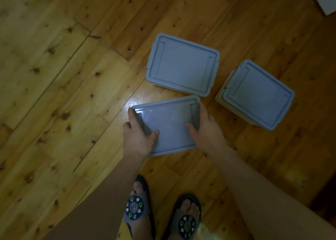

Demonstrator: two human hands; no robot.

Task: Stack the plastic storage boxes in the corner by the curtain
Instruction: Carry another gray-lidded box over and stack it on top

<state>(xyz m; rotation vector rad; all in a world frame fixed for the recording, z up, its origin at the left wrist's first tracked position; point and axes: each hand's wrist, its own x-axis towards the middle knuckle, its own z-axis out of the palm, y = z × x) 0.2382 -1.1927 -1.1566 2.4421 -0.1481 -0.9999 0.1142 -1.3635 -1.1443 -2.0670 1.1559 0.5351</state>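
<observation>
Floor (63, 94): wooden boards, carrying two lidded boxes.
Far box (182, 64): centre frame, flat; likely stack base.
Right box (258, 96): standing apart, right.
Near box (169, 126): lower centre, gripped for lifting.
Left hand (138, 136): clamped on its left edge.
Right hand (205, 128): clamped on its right edge.
Curtain: not visible.

- my left hand (138, 136) and right hand (205, 130): bare, no gloves, rings or watch showing
- both forearms bare right to the frame edge, no sleeve in view
- feet in open-toe slide sandals, toes exposed
- left sandal (137, 208): dark navy sole, grey strap, round dark badge with small white and green icons in a ring
- right sandal (187, 221): same build, same round badge on the strap
- badge print too blurred to read
</observation>
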